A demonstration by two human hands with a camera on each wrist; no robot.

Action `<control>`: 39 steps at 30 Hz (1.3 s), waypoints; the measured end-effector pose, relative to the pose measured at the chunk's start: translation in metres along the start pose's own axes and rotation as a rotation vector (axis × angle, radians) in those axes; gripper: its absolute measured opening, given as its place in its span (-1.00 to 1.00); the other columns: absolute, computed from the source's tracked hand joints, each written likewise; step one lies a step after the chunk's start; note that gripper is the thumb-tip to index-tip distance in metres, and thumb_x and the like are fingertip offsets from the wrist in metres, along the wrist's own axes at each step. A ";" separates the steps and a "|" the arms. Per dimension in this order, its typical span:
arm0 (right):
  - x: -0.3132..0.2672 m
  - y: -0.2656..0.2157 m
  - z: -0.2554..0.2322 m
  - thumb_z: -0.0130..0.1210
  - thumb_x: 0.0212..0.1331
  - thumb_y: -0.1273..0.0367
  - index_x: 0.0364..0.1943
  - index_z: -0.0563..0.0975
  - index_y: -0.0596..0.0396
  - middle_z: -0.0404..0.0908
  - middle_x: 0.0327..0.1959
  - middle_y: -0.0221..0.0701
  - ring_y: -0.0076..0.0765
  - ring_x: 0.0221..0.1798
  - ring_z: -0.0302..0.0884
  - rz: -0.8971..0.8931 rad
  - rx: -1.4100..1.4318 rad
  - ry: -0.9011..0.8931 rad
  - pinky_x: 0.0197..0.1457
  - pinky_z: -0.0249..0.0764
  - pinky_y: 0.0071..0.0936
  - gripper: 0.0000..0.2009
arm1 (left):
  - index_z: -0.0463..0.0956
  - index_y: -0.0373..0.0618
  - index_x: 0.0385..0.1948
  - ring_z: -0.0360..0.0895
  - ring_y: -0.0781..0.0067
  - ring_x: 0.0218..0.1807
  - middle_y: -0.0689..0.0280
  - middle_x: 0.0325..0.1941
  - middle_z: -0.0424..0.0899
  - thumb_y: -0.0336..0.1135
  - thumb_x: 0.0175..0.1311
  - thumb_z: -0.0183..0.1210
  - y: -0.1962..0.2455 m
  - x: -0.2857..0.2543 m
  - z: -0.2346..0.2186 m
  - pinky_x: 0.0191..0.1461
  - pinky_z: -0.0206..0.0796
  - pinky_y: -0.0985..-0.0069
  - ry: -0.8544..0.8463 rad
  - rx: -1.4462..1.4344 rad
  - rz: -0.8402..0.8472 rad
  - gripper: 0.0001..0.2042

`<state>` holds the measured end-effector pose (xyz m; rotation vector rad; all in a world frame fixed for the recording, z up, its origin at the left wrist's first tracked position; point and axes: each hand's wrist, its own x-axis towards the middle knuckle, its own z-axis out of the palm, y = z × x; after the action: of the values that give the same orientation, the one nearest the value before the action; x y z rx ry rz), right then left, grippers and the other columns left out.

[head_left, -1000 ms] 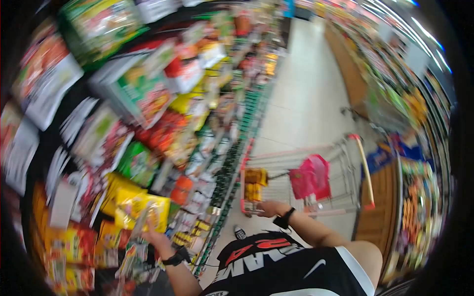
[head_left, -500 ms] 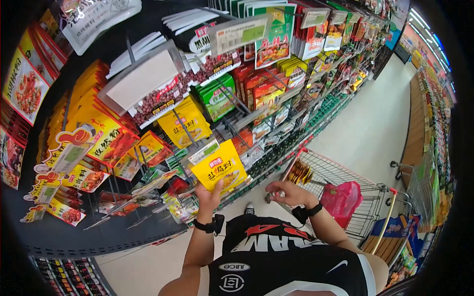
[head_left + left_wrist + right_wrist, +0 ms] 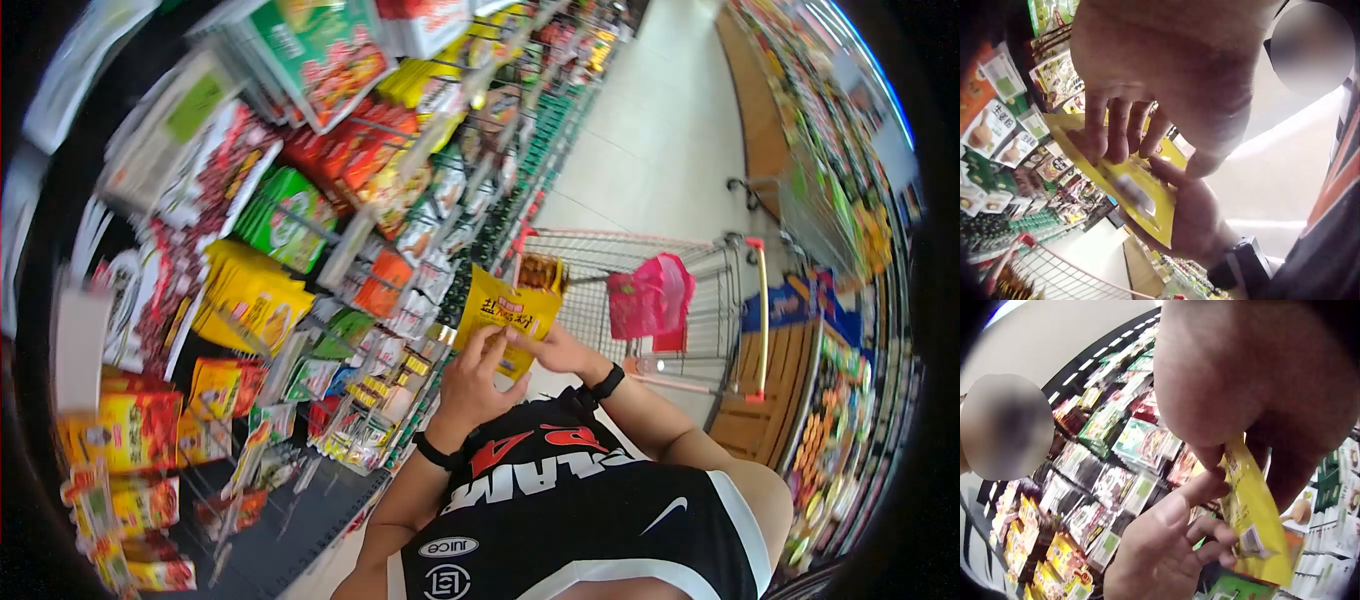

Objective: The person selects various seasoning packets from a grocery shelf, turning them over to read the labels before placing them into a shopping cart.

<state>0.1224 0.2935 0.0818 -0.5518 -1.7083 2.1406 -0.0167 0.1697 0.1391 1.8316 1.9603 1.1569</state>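
Note:
A yellow seasoning powder packet (image 3: 510, 310) is up in front of the chest, its printed face toward the head camera. My right hand (image 3: 562, 352) grips its right side, the thumb on the front and the other fingers behind. The left hand (image 3: 482, 382) lies in front of the lower part, fingertips touching the printed face. In the left wrist view, those fingertips rest along the packet (image 3: 1135, 190) while the right hand (image 3: 1194, 212) holds it from beyond. From the right wrist, the left hand (image 3: 1166, 544) shows its extended forefinger at the packet's edge (image 3: 1257, 515).
Hanging racks of seasoning packets fill the left, with similar yellow packets (image 3: 250, 300) and green packets (image 3: 290, 220) on pegs. A shopping cart (image 3: 690, 385) stands ahead to the right, carrying a pink bag (image 3: 650, 297) and brown-yellow packets (image 3: 541, 272). Beyond runs the pale aisle floor (image 3: 640, 150).
Half a second ago the left hand alone held the packet beside the rack. The packet has moved right, and the right hand has taken hold of it. The head view has turned.

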 end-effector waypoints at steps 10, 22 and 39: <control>-0.056 0.004 -0.041 0.04 0.40 0.37 0.13 0.46 0.19 0.63 -0.01 -0.40 -0.52 0.00 0.54 0.126 0.203 0.554 0.07 0.50 -0.46 -0.71 | 0.55 -0.31 -0.09 0.63 0.51 -0.14 0.24 -0.19 0.72 -0.30 0.26 0.26 -0.036 0.036 0.038 -0.01 0.43 0.49 -0.510 -0.597 -0.306 -0.71; -0.120 -0.004 -0.096 -0.25 0.43 -0.10 0.37 0.22 0.04 0.41 0.31 -0.17 -0.12 0.17 0.55 0.082 0.692 0.540 0.21 0.50 -0.24 -0.37 | 0.61 -0.15 -0.31 0.53 0.32 -0.25 0.33 -0.34 0.52 -0.47 -0.09 0.28 -0.026 0.069 0.088 -0.14 0.31 0.34 -0.171 -0.104 0.450 -0.77; -0.072 0.032 -0.218 0.04 0.25 0.43 0.10 0.47 0.16 0.65 -0.17 -0.09 -0.04 -0.15 0.65 0.341 -0.566 0.240 -0.07 0.55 -0.28 -0.67 | 0.60 -0.04 -0.06 0.50 0.23 -0.09 0.25 -0.11 0.52 -0.37 -0.02 0.30 -0.045 0.090 0.162 0.01 0.34 0.28 -0.555 0.217 0.235 -0.61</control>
<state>0.2932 0.4340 0.0136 -1.2764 -2.1934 1.6648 0.0356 0.3190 0.0322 2.2322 1.6247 0.4115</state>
